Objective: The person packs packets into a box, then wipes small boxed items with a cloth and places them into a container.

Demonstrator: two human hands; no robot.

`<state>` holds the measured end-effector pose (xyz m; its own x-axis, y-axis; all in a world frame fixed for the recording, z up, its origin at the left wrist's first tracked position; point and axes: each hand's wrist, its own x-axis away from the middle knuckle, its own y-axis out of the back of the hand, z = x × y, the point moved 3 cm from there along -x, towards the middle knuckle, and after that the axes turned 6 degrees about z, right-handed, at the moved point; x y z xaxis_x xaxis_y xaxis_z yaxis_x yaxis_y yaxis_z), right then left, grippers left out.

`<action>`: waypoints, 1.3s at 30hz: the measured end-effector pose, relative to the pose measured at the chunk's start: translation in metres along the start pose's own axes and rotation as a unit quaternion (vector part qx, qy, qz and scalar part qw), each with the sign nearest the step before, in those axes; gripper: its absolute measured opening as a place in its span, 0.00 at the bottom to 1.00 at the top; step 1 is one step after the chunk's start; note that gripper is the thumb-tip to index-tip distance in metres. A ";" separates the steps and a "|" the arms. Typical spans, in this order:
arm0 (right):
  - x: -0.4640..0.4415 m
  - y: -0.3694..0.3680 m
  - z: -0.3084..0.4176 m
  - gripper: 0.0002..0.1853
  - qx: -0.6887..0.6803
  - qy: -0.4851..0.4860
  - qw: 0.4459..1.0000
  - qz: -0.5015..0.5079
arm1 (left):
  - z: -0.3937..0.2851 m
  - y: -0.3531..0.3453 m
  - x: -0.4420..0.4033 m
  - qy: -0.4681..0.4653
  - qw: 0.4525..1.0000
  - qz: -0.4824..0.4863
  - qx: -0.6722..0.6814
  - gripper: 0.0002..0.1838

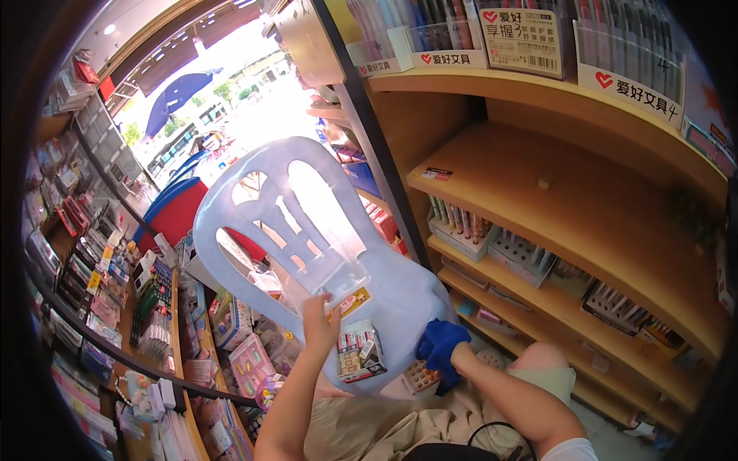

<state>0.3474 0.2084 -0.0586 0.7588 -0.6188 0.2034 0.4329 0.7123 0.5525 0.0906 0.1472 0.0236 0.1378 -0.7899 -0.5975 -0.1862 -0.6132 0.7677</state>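
My left hand (319, 326) grips the near edge of a clear plastic box (338, 269), held over the seat of a light blue plastic chair (403, 284). A yellow strip (355, 300) shows beside the clear box; whether it lies inside or beneath, I cannot tell. On the seat's front left stands a small open carton (360, 355) packed with little boxed items. My right hand (455, 357) is closed round a bunched blue cloth (442, 346) at the seat's right front edge, and the cloth hides most of its fingers.
A wooden shelf unit (538, 177) rises on the right, with pen displays (630, 61) on top and pen trays (461, 230) lower down. Racks of stationery (154, 307) line the left. Beneath the cloth is a tray with round brown items (419, 376). Behind the chair lies a bright doorway.
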 end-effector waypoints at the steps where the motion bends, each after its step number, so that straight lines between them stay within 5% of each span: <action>1: 0.001 -0.001 0.003 0.15 0.016 0.010 1.000 -0.013 | -0.003 -0.008 0.011 0.007 0.996 0.076 0.037 0.14; 5: -0.001 -0.008 0.003 0.16 0.030 0.027 0.999 -0.035 | -0.017 -0.028 0.045 0.064 0.934 0.341 0.079 0.15; 10: -0.007 -0.013 0.004 0.18 0.055 0.044 0.998 0.007 | -0.007 -0.041 0.059 0.135 0.908 0.363 0.161 0.12; 14: -0.027 -0.021 0.011 0.19 0.295 0.122 0.947 0.030 | -0.013 -0.031 0.053 0.185 0.906 0.332 0.188 0.13; 17: -0.014 -0.016 0.029 0.21 0.312 0.216 0.920 -0.098 | 0.002 -0.039 0.053 0.231 0.911 0.192 0.282 0.11; 21: -0.002 -0.008 0.069 0.29 0.391 0.134 0.910 0.017 | -0.049 -0.030 0.038 0.283 0.809 0.168 0.487 0.07; 24: -0.007 -0.021 0.050 0.30 0.221 0.292 0.920 -0.138 | -0.095 -0.051 0.045 0.285 0.758 0.226 0.541 0.07; 27: -0.008 -0.019 0.039 0.25 0.185 0.209 0.954 -0.111 | -0.106 -0.062 0.050 0.282 0.768 0.210 0.536 0.07; 30: 0.000 -0.003 0.037 0.18 0.100 0.121 0.981 -0.112 | -0.122 -0.051 0.039 0.256 0.849 0.280 0.367 0.09; 32: -0.009 -0.010 0.020 0.16 0.007 0.042 0.984 -0.173 | -0.149 -0.030 0.018 0.104 0.946 0.207 0.226 0.10; 33: -0.005 -0.010 0.011 0.16 0.000 0.037 0.952 -0.303 | -0.162 -0.022 0.005 0.024 0.974 0.165 0.151 0.11; 39: -0.021 -0.025 -0.040 0.15 -0.297 0.029 0.929 -0.220 | -0.245 -0.007 -0.092 -0.199 0.954 0.072 0.214 0.12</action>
<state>0.3396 0.2169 -0.1089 0.4627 -0.8864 0.0105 0.8861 0.4629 0.0245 0.3176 0.2223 0.1301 -0.2843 -0.7490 -0.5984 -0.5669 -0.3720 0.7350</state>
